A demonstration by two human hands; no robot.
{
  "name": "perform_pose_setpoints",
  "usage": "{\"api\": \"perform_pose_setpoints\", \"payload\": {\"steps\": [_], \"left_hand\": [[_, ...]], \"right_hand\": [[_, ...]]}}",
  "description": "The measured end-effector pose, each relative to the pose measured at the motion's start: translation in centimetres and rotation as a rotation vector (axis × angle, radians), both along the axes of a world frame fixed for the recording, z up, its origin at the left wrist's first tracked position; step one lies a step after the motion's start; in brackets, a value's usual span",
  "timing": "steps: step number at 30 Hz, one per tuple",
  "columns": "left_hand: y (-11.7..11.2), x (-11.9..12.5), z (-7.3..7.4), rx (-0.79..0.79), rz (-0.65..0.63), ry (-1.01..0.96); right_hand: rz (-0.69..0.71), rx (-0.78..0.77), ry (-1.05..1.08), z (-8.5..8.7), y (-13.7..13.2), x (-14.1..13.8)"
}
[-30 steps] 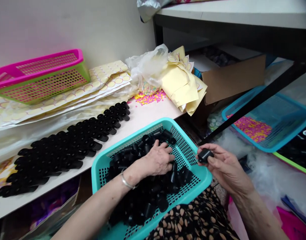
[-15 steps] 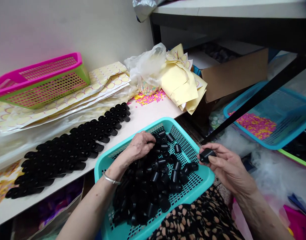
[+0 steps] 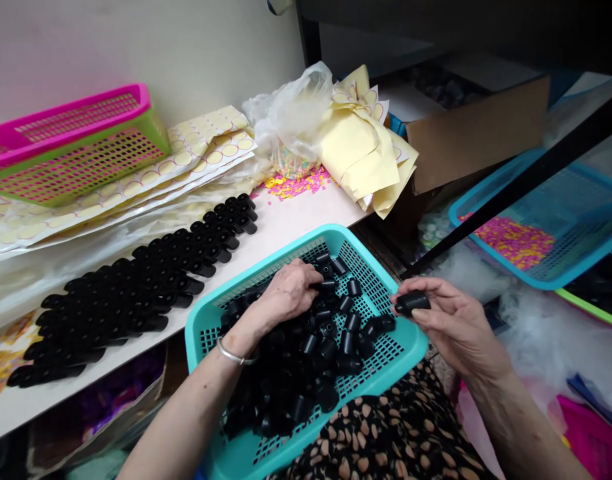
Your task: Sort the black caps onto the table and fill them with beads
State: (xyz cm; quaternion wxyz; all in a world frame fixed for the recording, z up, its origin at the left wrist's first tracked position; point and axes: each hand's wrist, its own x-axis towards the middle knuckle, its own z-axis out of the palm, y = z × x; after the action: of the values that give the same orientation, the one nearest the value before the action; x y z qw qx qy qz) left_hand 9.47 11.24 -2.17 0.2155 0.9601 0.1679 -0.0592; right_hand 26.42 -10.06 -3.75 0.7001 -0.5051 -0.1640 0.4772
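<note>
My right hand (image 3: 451, 320) pinches a small black plastic cap (image 3: 413, 303) between thumb and fingers, over the right rim of the turquoise basket (image 3: 411, 347). The cap lies on its side, with a narrower end pointing left. My left hand (image 3: 291, 290), with a silver bangle on its wrist, reaches into the basket. Its fingers are curled down among a heap of similar black caps (image 3: 349, 340); what they hold, if anything, is hidden. The basket rests at my lap, against the patterned clothing. To the left, many black caps (image 3: 131, 293) stand in tight slanting rows on the white table (image 3: 286, 217).
A pink-and-green basket (image 3: 86, 160) sits on sticker sheets (image 3: 216, 157) along the wall. Behind are a plastic bag (image 3: 296, 113), pink and yellow bits (image 3: 301, 185) and crumpled yellow paper (image 3: 361, 153). A dark metal bar (image 3: 511, 183) slants across the right, before a blue basket (image 3: 576, 200).
My left hand has shifted slightly right among the caps. The cap in my right hand has turned, so more of its side shows. The whole view has tilted a little downward.
</note>
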Motion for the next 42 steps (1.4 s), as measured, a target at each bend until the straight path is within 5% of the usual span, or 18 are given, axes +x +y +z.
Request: {"api": "perform_pose_setpoints", "payload": {"steps": [8, 16, 22, 25, 30, 38, 42], "left_hand": [[-4.7, 1.6, -0.7, 0.038, -0.233, 0.070], [-1.6, 1.6, -1.8, 0.206, 0.008, 0.054], [-2.9, 2.5, -2.0, 0.064, -0.304, 0.104], [-3.3, 3.3, -2.2, 0.125, -0.336, 0.192], [-2.4, 3.3, -2.5, 0.047, -0.251, 0.148], [-0.9, 1.6, -2.1, -0.347, 0.023, -0.013], [-0.7, 1.2, -1.7, -0.382, 0.132, -0.055]], "right_hand": [[-0.045, 0.020, -0.054, 0.0, -0.2, -0.4], [-0.176, -0.006, -0.277, -0.6, -1.3, 0.2], [-0.127, -0.019, -0.268, -1.0, -1.5, 0.0], [-0.095, -0.030, -0.268, -1.0, -1.4, -0.4], [0.008, -0.035, -0.286, -1.0, -1.2, -0.8], [0.057, 0.012, -0.471, -0.8, -0.3, -1.7], [0.109, 0.049, -0.608, -0.5, 0.5, -2.4]]}}
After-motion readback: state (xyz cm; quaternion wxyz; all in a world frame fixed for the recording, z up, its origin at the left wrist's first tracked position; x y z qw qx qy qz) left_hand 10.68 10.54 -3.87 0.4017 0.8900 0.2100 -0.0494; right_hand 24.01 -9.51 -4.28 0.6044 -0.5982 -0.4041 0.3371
